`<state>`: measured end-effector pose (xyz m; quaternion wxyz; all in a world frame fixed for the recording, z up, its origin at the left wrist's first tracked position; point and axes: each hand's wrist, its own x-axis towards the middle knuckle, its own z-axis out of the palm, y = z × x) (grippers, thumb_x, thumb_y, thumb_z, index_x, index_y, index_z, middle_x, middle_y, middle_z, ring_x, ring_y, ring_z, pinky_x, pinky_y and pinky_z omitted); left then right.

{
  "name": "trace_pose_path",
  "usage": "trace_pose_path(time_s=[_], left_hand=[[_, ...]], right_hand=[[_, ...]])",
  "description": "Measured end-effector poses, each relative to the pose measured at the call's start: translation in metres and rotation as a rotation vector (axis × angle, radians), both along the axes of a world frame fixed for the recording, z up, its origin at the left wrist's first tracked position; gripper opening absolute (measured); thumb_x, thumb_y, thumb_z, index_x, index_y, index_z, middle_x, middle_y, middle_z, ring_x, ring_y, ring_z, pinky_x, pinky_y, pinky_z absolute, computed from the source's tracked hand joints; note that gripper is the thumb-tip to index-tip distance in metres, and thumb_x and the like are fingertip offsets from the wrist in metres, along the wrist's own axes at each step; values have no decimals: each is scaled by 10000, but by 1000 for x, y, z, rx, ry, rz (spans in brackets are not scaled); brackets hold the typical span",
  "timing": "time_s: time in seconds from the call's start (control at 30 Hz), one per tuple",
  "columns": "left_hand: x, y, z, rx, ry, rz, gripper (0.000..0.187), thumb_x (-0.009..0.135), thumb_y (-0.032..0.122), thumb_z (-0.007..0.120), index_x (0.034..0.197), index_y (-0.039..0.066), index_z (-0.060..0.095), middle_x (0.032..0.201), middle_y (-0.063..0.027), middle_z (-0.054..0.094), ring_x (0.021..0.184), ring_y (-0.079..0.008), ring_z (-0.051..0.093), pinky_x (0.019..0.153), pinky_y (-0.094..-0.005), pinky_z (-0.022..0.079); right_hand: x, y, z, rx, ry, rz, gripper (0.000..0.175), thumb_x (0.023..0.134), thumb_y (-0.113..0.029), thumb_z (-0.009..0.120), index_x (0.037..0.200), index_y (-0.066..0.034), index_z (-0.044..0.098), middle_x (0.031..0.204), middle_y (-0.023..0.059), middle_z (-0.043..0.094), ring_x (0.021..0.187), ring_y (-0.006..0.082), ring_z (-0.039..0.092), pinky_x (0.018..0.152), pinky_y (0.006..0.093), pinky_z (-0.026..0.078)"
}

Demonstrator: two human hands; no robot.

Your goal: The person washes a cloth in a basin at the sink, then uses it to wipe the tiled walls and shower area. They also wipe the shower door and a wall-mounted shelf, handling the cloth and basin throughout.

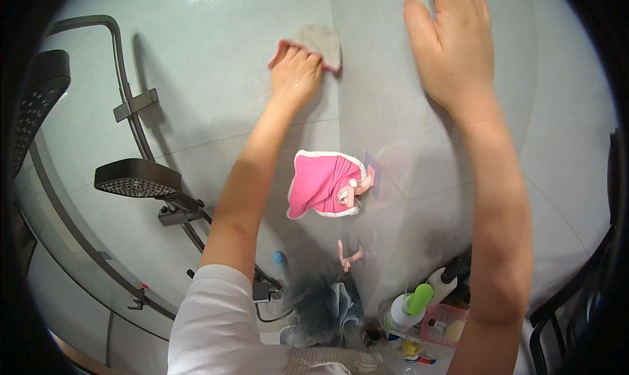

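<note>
My left hand [296,77] grips a grey-white cloth [319,40] with a pink-red edge, pressed to the tiled wall [211,90] close to the corner. Flat against the adjoining wall [373,94], my right hand [454,45] has its thumb spread and holds nothing visible; its fingertips run up to the frame's top edge. Below and between my arms, a pink cloth [319,183] with white trim hangs from a pink wall hook [361,185]. Under it, a second pink hook [350,259] sticks out from the right wall.
On the left are a dark shower riser pipe [120,60], a hand shower [137,178] and a large overhead shower head [42,99]. At lower right stand a green-topped pump bottle [410,308] and a pink basket [437,321]. A dark mesh bath puff [314,296] hangs low in the corner.
</note>
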<state>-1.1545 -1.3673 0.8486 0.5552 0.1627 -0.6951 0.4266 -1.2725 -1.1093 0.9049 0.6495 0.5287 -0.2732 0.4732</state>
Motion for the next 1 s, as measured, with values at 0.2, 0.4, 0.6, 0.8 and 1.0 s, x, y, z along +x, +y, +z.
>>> trace_pose_path(time_s=[0.2, 0.4, 0.6, 0.8, 1.0], left_hand=[[-9, 4, -71, 188, -143, 19, 103, 801, 186, 573, 830, 105, 629, 843, -76, 617, 947, -235, 578, 669, -389, 508], [39, -31, -316, 980, -170, -538, 525, 830, 125, 549, 1338, 97, 422, 1363, -199, 416, 1241, -304, 438, 1019, -398, 375], [41, 49, -371, 1894, 62, -1038, 320, 909, 154, 463, 1175, -8, 536, 989, -111, 631, 904, -203, 628, 760, -371, 495], [48, 173, -337, 1568, 886, -1531, 428, 959, 258, 404, 1306, 11, 448, 1126, -98, 577, 992, -198, 602, 842, -359, 489], [-14, 243, -301, 1409, 135, -1080, 683, 973, 345, 347, 1448, -64, 77, 1499, -213, 194, 1393, -286, 216, 1128, -414, 152]], right_hand=[[4, 0, -6, 20, -2, 6, 355, 763, -53, 471, 1114, -22, 520, 1315, 227, 448, 1236, 383, 411, 1026, 454, 312], [20, 4, -2, 19, -41, 66, 344, 773, -76, 470, 1111, -34, 525, 1318, 224, 450, 1240, 376, 408, 1035, 455, 302], [5, -3, -7, 13, -38, -5, 330, 781, -89, 467, 1103, -53, 531, 1327, 200, 452, 1266, 345, 393, 1046, 455, 290], [-4, 4, -4, 29, -46, -6, 323, 787, -96, 471, 1101, -54, 531, 1324, 197, 456, 1267, 347, 390, 1043, 466, 294], [-2, -8, -4, 24, -41, 6, 316, 796, -98, 471, 1102, -46, 529, 1324, 211, 449, 1270, 353, 383, 1048, 468, 290]])
